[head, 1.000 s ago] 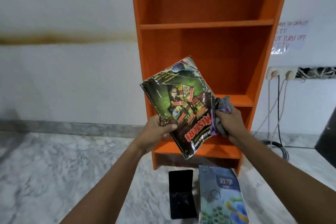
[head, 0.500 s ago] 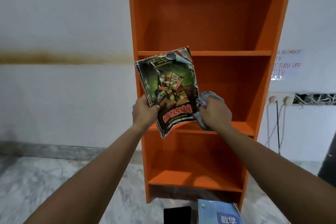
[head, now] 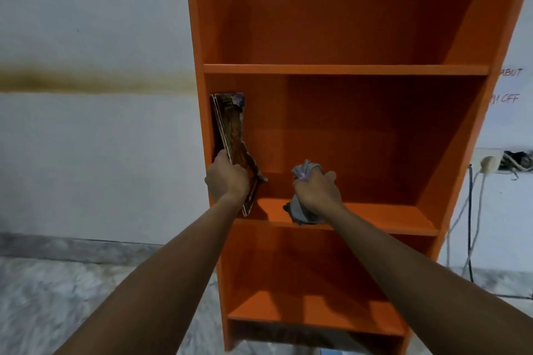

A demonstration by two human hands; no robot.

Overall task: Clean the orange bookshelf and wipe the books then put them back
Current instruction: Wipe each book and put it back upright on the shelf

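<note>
The orange bookshelf (head: 346, 69) fills the middle of the view, its compartments bare apart from one book. My left hand (head: 226, 179) grips a thin, worn book with a dark glossy cover (head: 230, 130), standing it upright against the left inner wall of the middle compartment, its lower edge on the shelf board. My right hand (head: 315, 194) holds a crumpled grey cloth (head: 298, 207) just above that same shelf board, to the right of the book. A sliver of a blue book (head: 331, 351) on the floor shows at the bottom edge.
A white wall with a brown stain band (head: 86, 82) lies left of the shelf. On the right, a wall socket (head: 487, 163) with cables (head: 470, 225) hanging to the marble floor (head: 57, 297), and a paper notice (head: 510, 86).
My left hand turned the book edge-on and moved it into the middle compartment against the left wall. My right hand came off the book with the cloth. The view tilted up.
</note>
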